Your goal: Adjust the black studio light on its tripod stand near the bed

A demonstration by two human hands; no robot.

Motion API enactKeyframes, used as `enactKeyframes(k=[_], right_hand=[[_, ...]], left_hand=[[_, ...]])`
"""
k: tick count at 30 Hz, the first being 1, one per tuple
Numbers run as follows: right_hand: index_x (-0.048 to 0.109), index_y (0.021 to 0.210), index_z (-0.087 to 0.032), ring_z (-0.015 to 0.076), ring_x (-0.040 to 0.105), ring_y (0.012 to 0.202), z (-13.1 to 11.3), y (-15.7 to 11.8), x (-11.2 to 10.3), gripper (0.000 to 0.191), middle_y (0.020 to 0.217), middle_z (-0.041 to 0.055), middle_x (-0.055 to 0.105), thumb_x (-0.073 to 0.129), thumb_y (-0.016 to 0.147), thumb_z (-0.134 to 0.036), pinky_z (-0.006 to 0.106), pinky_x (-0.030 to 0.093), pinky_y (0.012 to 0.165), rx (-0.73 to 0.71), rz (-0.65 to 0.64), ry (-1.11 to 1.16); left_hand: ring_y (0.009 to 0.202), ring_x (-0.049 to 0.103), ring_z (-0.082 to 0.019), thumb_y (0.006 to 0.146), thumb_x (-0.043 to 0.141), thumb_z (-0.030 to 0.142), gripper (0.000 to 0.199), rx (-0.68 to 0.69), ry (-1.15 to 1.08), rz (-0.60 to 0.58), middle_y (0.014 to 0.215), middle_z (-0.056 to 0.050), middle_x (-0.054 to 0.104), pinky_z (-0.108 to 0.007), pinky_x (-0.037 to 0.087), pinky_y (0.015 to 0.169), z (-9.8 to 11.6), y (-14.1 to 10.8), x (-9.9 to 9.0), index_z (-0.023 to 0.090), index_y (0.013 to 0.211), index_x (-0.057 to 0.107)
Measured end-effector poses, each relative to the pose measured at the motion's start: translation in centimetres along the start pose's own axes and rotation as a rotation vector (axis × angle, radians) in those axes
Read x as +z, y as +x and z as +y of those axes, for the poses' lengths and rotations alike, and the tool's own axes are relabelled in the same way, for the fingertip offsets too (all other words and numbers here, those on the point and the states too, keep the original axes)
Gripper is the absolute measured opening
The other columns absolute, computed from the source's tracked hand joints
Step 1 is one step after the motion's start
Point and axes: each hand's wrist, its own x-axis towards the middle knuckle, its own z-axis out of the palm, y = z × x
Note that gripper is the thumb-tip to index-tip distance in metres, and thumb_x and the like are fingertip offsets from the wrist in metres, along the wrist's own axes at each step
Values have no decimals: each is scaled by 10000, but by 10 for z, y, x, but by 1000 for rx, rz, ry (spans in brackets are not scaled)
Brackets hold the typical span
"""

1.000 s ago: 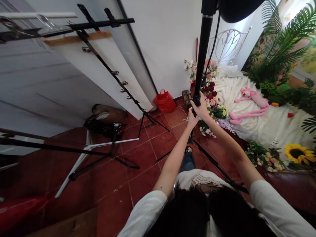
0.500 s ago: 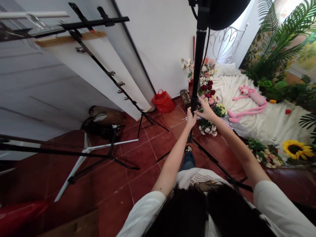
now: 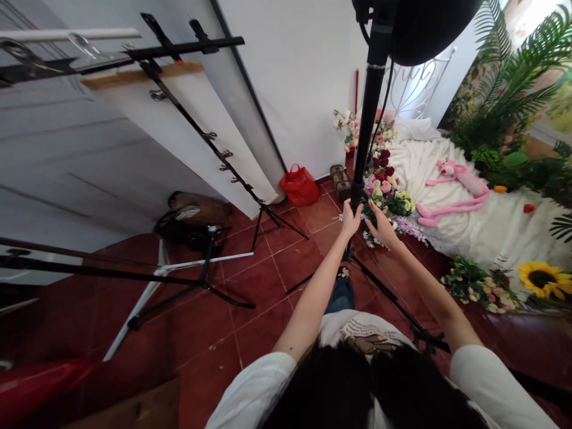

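A black light stand point(image 3: 367, 113) rises in front of me, with a dark round lamp head point(image 3: 435, 27) at its top. My left hand point(image 3: 351, 220) is at the pole just below a collar point(image 3: 357, 192), its fingers wrapped around the pole and partly hidden. My right hand point(image 3: 382, 227) is just right of the pole with fingers apart, holding nothing. The stand's spread legs point(image 3: 379, 286) rest on the floor near my foot. Artificial flowers point(image 3: 384, 185) show just beyond my right hand.
A white board point(image 3: 179, 113) on a black stand leans at the left. A red plastic bag point(image 3: 300, 186) sits by the wall. White and black stand legs point(image 3: 196, 262) cross the tiled floor. On the right, a white fur cover point(image 3: 487, 238) bears a pink plush toy point(image 3: 465, 185).
My right hand has come away from the pole and its fingers have opened. Both hands sit slightly lower in the picture. The view has shifted a little, moving the surroundings to the right.
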Motion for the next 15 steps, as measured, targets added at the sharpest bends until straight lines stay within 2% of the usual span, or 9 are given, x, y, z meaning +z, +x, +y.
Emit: enactKeyframes(k=[6,12,15], right_hand=[[381,1520,-132,245,356,1482,0,19,11,596,1532,171,454,338,1006,-433,476,283,1231,28,16,4],[480,1424,-125,271,556,1302,12,48,10,590,1323,197,631,315,1005,-506,482,379,1148,74,63,31],[505,1380,-124,264,621,1204,16,58,11,634,1220,184,680,280,999,-578,448,439,1087,157,89,79]], left_hand=[[1127,589,-225,889,506,631,497,-2,-6,-14,1167,-132,581,-439,457,1032,-2,0,-1,214,1150,438],[1134,587,-229,892,500,637,493,3,1,-26,1170,-131,588,-443,457,1035,1,0,-2,221,1151,442],[1132,584,-233,893,491,648,508,13,13,-29,1167,-134,585,-442,448,1036,2,0,-3,219,1161,442]])
